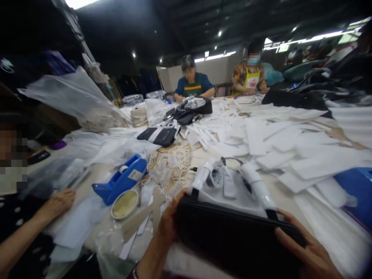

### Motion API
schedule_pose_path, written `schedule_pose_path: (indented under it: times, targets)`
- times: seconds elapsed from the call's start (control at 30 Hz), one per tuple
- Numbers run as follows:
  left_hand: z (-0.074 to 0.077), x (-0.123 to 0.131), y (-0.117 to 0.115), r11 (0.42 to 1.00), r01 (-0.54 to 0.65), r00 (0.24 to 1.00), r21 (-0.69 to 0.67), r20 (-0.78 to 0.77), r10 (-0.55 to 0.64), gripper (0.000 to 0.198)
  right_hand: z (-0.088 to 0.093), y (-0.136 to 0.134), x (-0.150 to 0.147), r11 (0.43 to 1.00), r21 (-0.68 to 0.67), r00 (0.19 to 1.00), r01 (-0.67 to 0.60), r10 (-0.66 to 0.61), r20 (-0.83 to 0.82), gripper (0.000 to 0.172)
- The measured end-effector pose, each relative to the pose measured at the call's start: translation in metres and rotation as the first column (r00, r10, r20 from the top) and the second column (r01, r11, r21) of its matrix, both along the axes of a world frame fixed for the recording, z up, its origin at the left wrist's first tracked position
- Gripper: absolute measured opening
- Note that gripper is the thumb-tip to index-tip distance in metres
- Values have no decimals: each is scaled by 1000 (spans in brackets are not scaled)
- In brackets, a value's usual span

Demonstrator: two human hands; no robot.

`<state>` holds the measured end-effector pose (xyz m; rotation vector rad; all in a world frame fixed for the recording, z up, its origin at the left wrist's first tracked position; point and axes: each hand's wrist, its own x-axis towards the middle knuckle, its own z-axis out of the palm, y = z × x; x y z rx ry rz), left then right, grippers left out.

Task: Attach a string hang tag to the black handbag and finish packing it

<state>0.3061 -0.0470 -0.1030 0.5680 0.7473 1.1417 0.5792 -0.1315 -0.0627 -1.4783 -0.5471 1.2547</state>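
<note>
I hold a black bag (232, 236) close in front of me at the table's near edge. My left hand (168, 223) grips its left end, fingers wrapped over the top corner. My right hand (302, 248) clasps its right end, fingers curled over the edge. The bag's handles (255, 186) are wrapped in white paper and point away from me over a white sheet.
A blue tape dispenser (122, 178) and a round tape roll (125, 203) lie to the left, by a pile of cream cords (171, 161). White paper sheets (279, 143) cover the table. Another person's hand (58, 201) rests at left. Two people sit at the far side. Black bags (190, 110) lie mid-table.
</note>
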Motion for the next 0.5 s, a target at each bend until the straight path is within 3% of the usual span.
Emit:
schedule_pose_path:
  times: [0.13,0.3,0.37,0.5]
  targets:
    - [-1,-7,2,988,91,996,125,-19,-89,67,2,5,-3,999,-16,997,34,-35,-75,65]
    - [11,-5,5,951,230,972,209,-95,-214,44,-2,4,-1,998,-38,994,49,-52,-91,60]
    - [14,-3,6,952,231,970,201,-118,-210,43,-2,4,-2,999,-34,997,39,-41,-69,57]
    - [17,-1,8,972,169,973,163,-184,-139,60,5,7,0,999,-22,997,-28,29,70,56]
